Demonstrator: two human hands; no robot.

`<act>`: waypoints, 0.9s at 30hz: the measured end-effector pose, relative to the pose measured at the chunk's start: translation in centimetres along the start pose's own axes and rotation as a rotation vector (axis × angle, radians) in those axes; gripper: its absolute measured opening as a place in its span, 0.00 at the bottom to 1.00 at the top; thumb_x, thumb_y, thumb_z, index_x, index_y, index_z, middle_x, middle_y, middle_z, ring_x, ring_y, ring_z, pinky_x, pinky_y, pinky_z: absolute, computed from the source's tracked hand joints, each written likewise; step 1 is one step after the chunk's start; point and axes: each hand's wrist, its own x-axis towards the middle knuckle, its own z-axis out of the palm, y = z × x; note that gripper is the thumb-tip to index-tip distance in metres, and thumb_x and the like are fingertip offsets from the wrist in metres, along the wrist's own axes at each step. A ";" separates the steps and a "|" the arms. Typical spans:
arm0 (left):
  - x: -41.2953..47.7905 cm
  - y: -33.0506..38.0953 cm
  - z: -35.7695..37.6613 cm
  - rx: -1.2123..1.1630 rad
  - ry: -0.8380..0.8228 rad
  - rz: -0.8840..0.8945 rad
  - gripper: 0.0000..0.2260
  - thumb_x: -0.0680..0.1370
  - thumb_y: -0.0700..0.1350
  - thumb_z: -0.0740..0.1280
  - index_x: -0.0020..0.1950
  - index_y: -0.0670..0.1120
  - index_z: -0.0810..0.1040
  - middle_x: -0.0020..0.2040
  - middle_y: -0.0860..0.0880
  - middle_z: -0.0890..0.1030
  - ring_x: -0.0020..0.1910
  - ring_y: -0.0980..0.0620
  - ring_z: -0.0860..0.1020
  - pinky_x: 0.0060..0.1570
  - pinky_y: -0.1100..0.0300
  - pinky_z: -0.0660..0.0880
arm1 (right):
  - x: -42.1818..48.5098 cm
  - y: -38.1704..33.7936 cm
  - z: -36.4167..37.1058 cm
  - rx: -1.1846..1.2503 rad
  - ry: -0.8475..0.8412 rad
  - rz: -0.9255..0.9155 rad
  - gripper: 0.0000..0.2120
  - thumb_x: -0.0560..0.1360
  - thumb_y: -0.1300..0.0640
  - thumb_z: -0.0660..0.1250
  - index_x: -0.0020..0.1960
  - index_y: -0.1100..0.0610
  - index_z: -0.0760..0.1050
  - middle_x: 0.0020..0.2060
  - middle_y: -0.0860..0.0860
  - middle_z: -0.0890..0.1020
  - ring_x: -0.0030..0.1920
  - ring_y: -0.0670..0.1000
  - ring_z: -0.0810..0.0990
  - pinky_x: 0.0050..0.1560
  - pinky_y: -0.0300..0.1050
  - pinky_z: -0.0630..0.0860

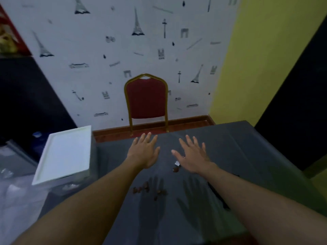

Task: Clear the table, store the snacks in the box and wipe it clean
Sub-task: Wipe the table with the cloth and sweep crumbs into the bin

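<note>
Your two bare arms reach out from the bottom of the view, over the big dark bench (238,147) that fills most of it. Your left hand (144,152) is spread flat with nothing in it, and your right hand (192,157) is spread and empty too. Both float above the bench, casting shadows on it.

To your left sits a white box (63,154) with its lid on, just beside the bench edge. It looks like the place for the snacks, but I cannot tell for sure. Behind the bench stands a red chair (146,98), against the wall and out of your way.

Next comes a thin dark thing (218,194) lying under your right arm; it is too blurry to name. Smallest are the little brown snacks (146,189) scattered below your hands, and a few more bits with a shiny scrap (176,167) touching your right hand's edge.

I think the job has barely begun. Nothing is put away, and no cloth shows for wiping.
</note>
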 end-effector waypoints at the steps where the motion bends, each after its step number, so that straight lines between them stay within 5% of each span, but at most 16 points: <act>1: -0.5 -0.5 0.0 -0.007 0.010 -0.031 0.28 0.83 0.59 0.46 0.81 0.50 0.46 0.81 0.46 0.47 0.80 0.45 0.46 0.78 0.46 0.46 | 0.5 -0.7 0.1 -0.005 -0.004 -0.027 0.39 0.77 0.28 0.45 0.82 0.48 0.47 0.81 0.51 0.44 0.80 0.56 0.40 0.76 0.65 0.39; 27: -19.0 -17.2 2.9 -0.135 0.110 -0.623 0.27 0.83 0.57 0.46 0.81 0.51 0.47 0.81 0.46 0.49 0.80 0.45 0.48 0.77 0.45 0.49 | 1.3 -22.6 8.5 -0.030 -0.199 -0.599 0.38 0.78 0.29 0.46 0.82 0.48 0.48 0.81 0.51 0.45 0.80 0.56 0.41 0.77 0.62 0.41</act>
